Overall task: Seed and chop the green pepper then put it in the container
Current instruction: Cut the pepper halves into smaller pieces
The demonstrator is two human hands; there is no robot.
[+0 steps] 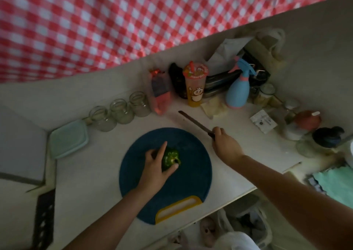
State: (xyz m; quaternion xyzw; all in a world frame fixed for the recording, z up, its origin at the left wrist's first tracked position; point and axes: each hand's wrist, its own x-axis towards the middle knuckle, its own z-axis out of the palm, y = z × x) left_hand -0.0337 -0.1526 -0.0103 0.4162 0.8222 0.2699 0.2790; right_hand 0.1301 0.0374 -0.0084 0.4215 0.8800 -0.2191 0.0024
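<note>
A whole green pepper (170, 158) lies stem-side up on the round dark blue cutting board (193, 171). My left hand (156, 168) holds it, thumb under its near side and forefinger stretched along its far side. My right hand (224, 145) grips the handle of a long knife (194, 122), whose blade lies on the counter beyond the board's right edge and points up and left. A pale green lidded container (67, 138) sits on the counter left of the board.
Three empty glass jars (120, 111) line the wall behind the board. A printed cup (194, 84), a blue spray bottle (238, 89), bottles and jars crowd the back right. A green cloth (336, 186) lies at the right. The counter's front edge runs just below the board.
</note>
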